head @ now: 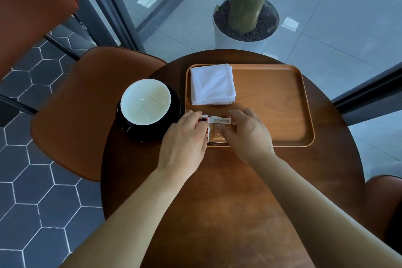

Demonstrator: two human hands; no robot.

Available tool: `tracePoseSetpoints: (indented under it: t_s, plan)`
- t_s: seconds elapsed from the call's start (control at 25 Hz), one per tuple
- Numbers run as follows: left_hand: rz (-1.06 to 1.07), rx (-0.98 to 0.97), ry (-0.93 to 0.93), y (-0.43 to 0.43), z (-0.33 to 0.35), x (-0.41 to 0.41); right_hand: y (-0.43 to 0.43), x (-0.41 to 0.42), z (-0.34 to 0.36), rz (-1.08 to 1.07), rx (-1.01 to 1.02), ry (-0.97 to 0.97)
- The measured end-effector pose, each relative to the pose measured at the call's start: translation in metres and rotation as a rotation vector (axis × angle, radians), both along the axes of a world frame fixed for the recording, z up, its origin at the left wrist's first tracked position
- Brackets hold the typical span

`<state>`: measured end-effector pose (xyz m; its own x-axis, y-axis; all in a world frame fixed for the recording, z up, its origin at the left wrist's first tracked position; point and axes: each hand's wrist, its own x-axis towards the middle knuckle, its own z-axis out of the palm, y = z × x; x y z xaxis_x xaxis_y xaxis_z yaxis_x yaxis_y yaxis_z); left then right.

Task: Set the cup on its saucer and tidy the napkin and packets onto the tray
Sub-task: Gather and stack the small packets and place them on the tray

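A cup (145, 101), black outside and white inside, stands on its black saucer (174, 106) at the table's left. The folded white napkin (212, 84) lies in the far left corner of the wooden tray (274, 102). A small stack of packets (218, 130), a brown one on top, sits at the tray's near left corner. My left hand (185, 139) holds the stack's left side, where a red and white packet (204, 120) shows. My right hand (248, 132) has its fingers curled on the right side of the brown packet.
The round wooden table (228, 202) carries everything. A brown chair (82, 111) stands close on the left, another chair edge at the lower right. A white planter (245, 28) with a trunk stands beyond the table. Glass walls with dark frames lie behind.
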<state>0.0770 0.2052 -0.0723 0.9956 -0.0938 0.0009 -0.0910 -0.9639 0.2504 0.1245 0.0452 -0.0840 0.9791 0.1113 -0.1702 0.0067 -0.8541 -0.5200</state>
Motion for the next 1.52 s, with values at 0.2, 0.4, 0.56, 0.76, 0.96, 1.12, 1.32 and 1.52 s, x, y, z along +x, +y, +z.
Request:
tracePoseSetpoints:
  t_s: [0.2,0.4,0.56,0.76,0.96,1.12,1.32,1.52]
  plan:
    - [-0.018,0.044,0.076,-0.0007,0.0017,0.0048,0.0012,0.0004,0.0008,0.004,0.001,-0.006]
    - [-0.022,0.073,0.078,0.0001,0.0007,0.0047,0.0014,0.001,0.0002,0.018,-0.001,0.002]
    - [-0.024,0.078,0.059,0.0004,0.0005,0.0039,0.0023,0.0009,0.0017,0.029,-0.007,0.007]
    - [-0.025,0.096,0.067,-0.0001,0.001,0.0042,0.0004,-0.001,0.0035,0.04,0.027,-0.004]
    - [-0.012,0.093,0.074,-0.0002,0.0011,0.0042,0.0078,-0.0017,0.0047,-0.001,0.085,-0.015]
    - [-0.013,0.088,0.071,0.0001,-0.0009,0.0034,0.0074,-0.0033,0.004,-0.041,0.114,-0.016]
    - [-0.013,0.08,0.084,-0.0002,-0.0009,0.0034,0.0095,-0.0037,0.0043,-0.029,0.078,-0.019]
    - [0.046,0.009,0.078,-0.0043,0.0031,0.0041,0.0089,-0.0017,0.0057,-0.046,0.069,-0.011]
